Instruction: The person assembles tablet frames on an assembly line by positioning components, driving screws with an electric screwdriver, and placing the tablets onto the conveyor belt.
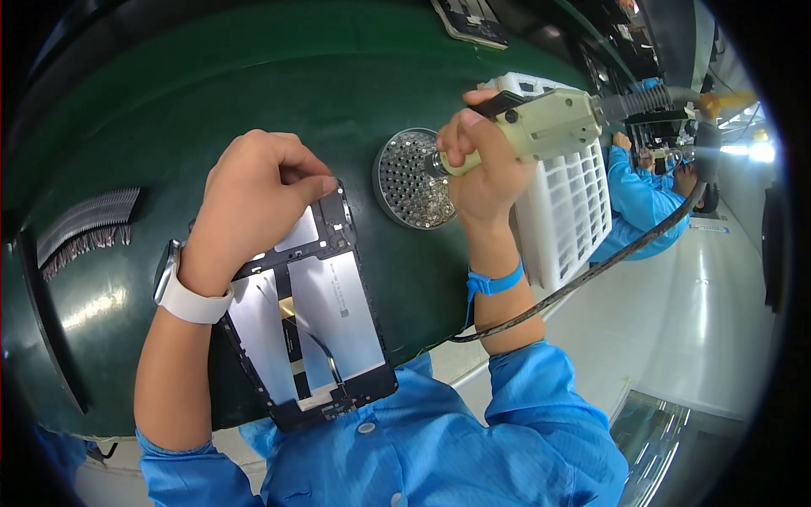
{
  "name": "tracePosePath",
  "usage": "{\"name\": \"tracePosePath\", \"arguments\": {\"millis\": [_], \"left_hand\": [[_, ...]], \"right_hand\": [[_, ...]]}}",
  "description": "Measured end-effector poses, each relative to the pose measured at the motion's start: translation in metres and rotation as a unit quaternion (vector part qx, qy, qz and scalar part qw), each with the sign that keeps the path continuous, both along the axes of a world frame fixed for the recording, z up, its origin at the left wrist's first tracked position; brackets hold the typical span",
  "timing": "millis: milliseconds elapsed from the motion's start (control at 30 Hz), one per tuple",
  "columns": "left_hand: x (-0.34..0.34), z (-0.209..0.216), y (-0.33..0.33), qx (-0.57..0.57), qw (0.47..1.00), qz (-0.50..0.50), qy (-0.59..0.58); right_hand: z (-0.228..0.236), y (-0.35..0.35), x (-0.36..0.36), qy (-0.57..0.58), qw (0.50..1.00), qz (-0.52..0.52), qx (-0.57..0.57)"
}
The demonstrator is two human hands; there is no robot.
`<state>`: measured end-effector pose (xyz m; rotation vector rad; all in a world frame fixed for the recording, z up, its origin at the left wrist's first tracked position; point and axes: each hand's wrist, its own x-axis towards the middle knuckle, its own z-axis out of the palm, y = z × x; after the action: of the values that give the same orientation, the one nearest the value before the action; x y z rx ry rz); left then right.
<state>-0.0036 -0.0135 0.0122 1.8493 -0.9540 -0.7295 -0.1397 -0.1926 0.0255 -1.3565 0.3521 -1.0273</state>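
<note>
An opened tablet [338,296], with a black frame and silvery panels, lies near the table's front edge. Over its far end is my left hand [258,182], fingers curled and thumb pressed to the forefinger at the far right corner; anything pinched there is hidden. My right hand [490,173] is wrapped around a pale green electric screwdriver [549,127]. The screwdriver's nose points down-left over a round metal tray [414,179] with a perforated top and many small screws. A thin curved dark line crosses the tablet's panels; I cannot tell whether it is an object or a reflection.
A white plastic grid rack [568,211] stands right of the round tray. A dark cable [583,275] sweeps past my right forearm. Left lies a curved, comb-like black strip [89,224]. Another device [473,21] sits at the far edge. A person in blue [638,198] works at right.
</note>
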Motion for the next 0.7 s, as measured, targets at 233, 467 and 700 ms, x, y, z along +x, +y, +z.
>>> {"name": "tracePosePath", "arguments": {"millis": [233,467,700], "left_hand": [[0.003,0.001,0.0,0.021,1.0,0.002,-0.011],[0.002,-0.007,0.001,-0.097,0.993,-0.012,-0.069],[-0.004,0.006,-0.006,-0.033,0.999,-0.005,0.014]], "right_hand": [[0.0,0.002,0.002,0.005,1.0,-0.007,0.008],[-0.004,0.008,0.002,0.033,0.999,0.005,0.033],[0.0,0.009,0.0,0.028,0.998,-0.032,0.037]]}}
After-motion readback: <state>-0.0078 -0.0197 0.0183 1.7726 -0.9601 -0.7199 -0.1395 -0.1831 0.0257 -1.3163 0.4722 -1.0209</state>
